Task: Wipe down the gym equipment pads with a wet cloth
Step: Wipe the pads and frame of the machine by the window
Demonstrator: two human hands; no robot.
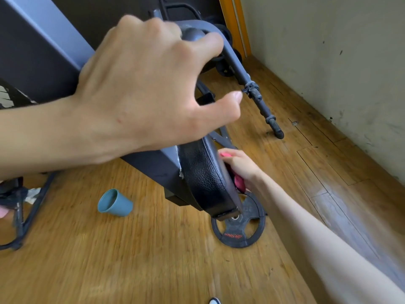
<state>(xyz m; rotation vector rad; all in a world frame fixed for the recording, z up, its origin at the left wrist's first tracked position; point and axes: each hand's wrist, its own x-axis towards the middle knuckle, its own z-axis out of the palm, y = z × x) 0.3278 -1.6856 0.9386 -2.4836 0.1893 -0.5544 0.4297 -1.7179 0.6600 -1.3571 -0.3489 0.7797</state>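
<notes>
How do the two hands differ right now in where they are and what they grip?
The left hand sits high, wrapped over a grey bar of the machine; the right hand is low, beside the black pad. The left hand holds no cloth; the right hand clutches a pink cloth against the pad's edge. The left hand looms large near the camera; the right looks smaller and farther. Both are bare.

The floor (135, 260) is brown wood planks. On the right a pale wall (328, 62) has dark spots and scuffs low down. Far back stands an orange post (236, 25). Soft light shines on the floor near the wall.
</notes>
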